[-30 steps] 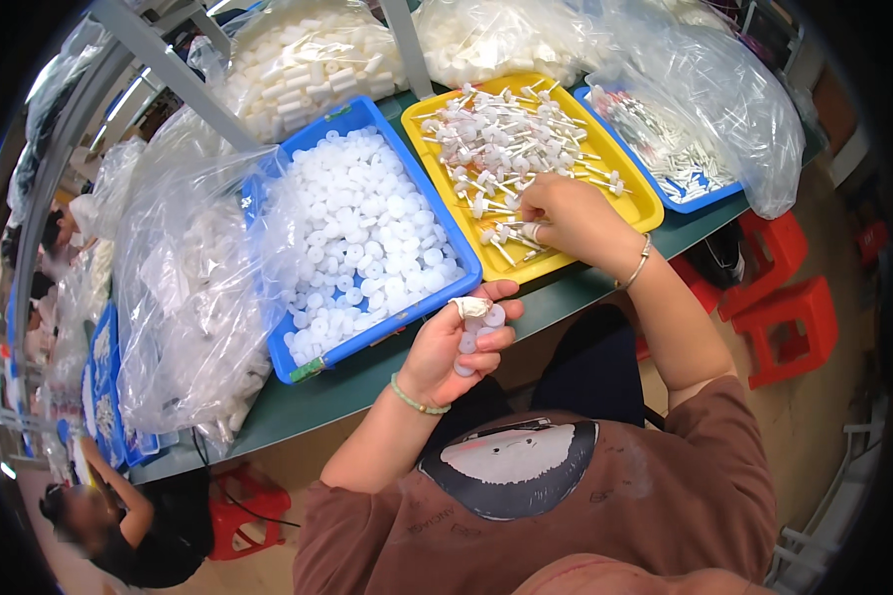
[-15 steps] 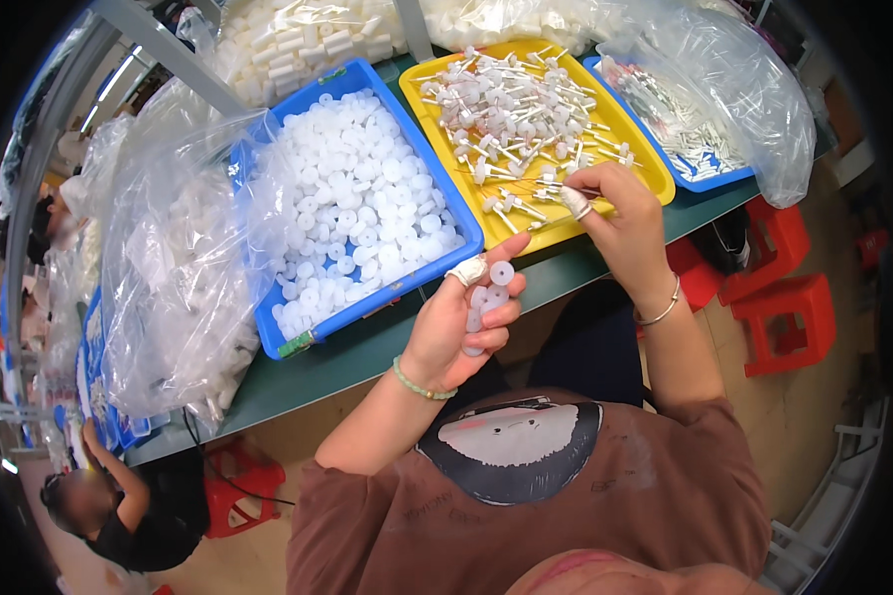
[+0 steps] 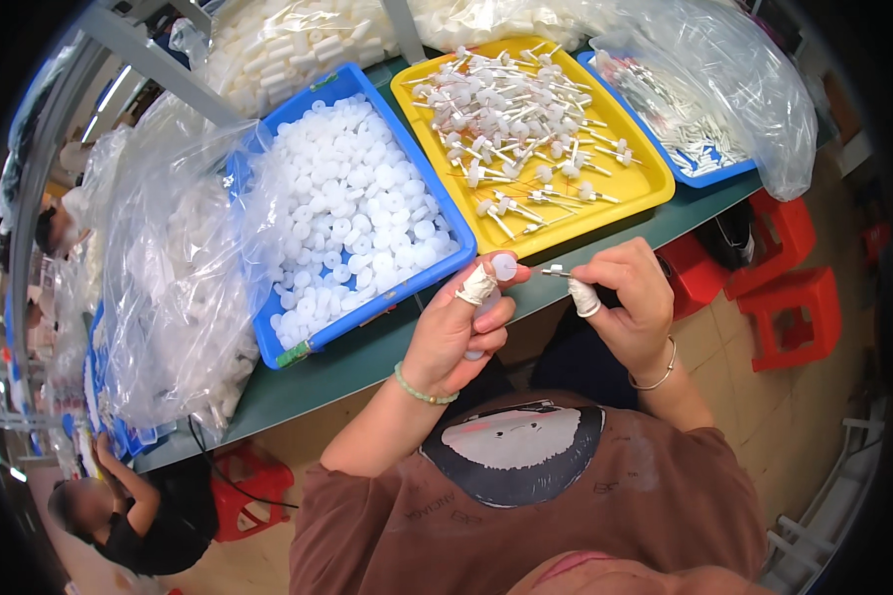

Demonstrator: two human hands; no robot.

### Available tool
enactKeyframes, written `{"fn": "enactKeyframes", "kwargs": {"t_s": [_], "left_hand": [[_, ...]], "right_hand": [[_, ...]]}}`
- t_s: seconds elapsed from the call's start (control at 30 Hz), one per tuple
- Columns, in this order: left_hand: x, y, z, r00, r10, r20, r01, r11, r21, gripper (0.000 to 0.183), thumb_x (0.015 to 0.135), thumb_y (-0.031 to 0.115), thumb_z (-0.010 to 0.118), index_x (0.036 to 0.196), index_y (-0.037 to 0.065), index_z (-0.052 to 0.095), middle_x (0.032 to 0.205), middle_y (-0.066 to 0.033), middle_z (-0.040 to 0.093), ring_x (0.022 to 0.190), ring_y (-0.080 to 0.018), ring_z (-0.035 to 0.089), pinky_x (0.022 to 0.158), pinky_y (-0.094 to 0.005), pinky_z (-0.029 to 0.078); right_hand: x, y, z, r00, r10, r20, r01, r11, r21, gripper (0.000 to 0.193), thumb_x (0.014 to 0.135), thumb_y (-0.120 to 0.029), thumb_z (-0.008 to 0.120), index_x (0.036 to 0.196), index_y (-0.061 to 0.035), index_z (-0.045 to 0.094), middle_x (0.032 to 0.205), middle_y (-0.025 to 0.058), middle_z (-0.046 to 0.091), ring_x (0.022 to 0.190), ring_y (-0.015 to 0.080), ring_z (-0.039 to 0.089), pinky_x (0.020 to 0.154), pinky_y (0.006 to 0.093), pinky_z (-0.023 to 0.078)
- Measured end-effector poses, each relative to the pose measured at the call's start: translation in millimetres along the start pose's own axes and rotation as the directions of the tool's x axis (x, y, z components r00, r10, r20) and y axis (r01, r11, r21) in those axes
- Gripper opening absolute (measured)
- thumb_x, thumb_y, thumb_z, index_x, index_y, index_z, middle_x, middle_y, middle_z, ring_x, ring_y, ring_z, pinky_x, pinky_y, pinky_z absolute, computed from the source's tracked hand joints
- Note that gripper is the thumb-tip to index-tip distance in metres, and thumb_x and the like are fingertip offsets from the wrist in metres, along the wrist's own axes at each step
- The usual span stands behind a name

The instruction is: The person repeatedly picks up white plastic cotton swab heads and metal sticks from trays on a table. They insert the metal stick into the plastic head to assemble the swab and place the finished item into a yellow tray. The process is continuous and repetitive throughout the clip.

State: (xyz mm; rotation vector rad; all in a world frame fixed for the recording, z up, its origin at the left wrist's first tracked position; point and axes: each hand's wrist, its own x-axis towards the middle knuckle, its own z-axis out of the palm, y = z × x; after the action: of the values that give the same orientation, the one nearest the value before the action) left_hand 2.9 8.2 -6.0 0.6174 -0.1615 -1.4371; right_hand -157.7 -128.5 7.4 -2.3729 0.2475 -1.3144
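My left hand (image 3: 451, 332) is closed around several small translucent white plastic discs. One disc (image 3: 504, 266) with a centre hole is pinched upright between thumb and forefinger; a white wrap covers the thumb. Just to its right, my right hand (image 3: 633, 297) pinches a thin metal pin with a white end (image 3: 556, 271), pointing at the disc with a small gap between. A white wrap covers that thumb too. Both hands are in front of a blue tray (image 3: 365, 315) of loose discs and a yellow tray (image 3: 620, 198) of white stems, many carrying discs, some with thin wires.
A second blue tray (image 3: 719, 177) of small white pieces stands right, partly under a clear plastic bag (image 3: 754, 89). Another bag (image 3: 174, 288) drapes over the left tray. Red stools (image 3: 789, 312) stand at right. Another person (image 3: 159, 516) sits at lower left.
My right hand has come back from the yellow tray toward me, bringing a pin close to my left hand. The disc in my left hand is now pinched at the fingertips.
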Motion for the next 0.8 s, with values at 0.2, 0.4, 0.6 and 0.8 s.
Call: {"fn": "enactKeyframes", "kwargs": {"t_s": [0.2, 0.4, 0.6, 0.8], "left_hand": [[1, -1, 0, 1.000, 0.001, 0.015, -0.002, 1.000, 0.014, 0.029, 0.097, 0.029, 0.052, 0.114, 0.005, 0.052, 0.103, -0.0042, 0.059, 0.059, -0.0020, 0.034, 0.040, -0.0128, 0.026], [2, -1, -3, 1.000, -0.002, 0.014, 0.003, 0.999, -0.051, 0.029, 0.097, 0.029, 0.052, 0.115, 0.006, 0.052, 0.103, -0.0040, 0.057, 0.059, -0.0019, 0.035, 0.040, -0.0127, 0.026], [1, -2, -1, 1.000, 0.004, 0.001, -0.004, 1.000, -0.025, 0.029, 0.098, 0.029, 0.051, 0.114, 0.006, 0.051, 0.102, -0.0041, 0.057, 0.059, -0.0017, 0.035, 0.040, -0.0124, 0.026], [1, -1, 1, 1.000, 0.005, 0.000, -0.005, 1.000, -0.016, 0.028, 0.098, 0.029, 0.052, 0.114, 0.007, 0.050, 0.101, -0.0033, 0.058, 0.059, -0.0014, 0.035, 0.040, -0.0125, 0.026]], "right_hand": [[0, 0, 2, 0.998, -0.018, -0.058, 0.016, 0.999, -0.040, 0.031, 0.063, 0.000, 0.077, 0.089, -0.0084, 0.063, 0.080, 0.0045, 0.060, 0.069, 0.0224, 0.055, 0.058, 0.0311, 0.044], [-11, 3, 6, 0.986, -0.165, -0.002, 0.163, 0.979, -0.120, 0.031, 0.064, 0.001, 0.077, 0.090, -0.0071, 0.062, 0.080, 0.0051, 0.060, 0.069, 0.0232, 0.055, 0.060, 0.0325, 0.044], [-12, 2, 4, 0.985, -0.171, -0.030, 0.166, 0.979, -0.120, 0.030, 0.065, 0.000, 0.077, 0.089, -0.0073, 0.062, 0.079, 0.0047, 0.060, 0.068, 0.0229, 0.055, 0.059, 0.0319, 0.044], [-6, -2, 2, 0.999, 0.049, 0.003, -0.049, 0.996, 0.075, 0.026, 0.063, -0.003, 0.077, 0.085, -0.0074, 0.063, 0.077, 0.0050, 0.061, 0.068, 0.0227, 0.056, 0.059, 0.0318, 0.044]]}}
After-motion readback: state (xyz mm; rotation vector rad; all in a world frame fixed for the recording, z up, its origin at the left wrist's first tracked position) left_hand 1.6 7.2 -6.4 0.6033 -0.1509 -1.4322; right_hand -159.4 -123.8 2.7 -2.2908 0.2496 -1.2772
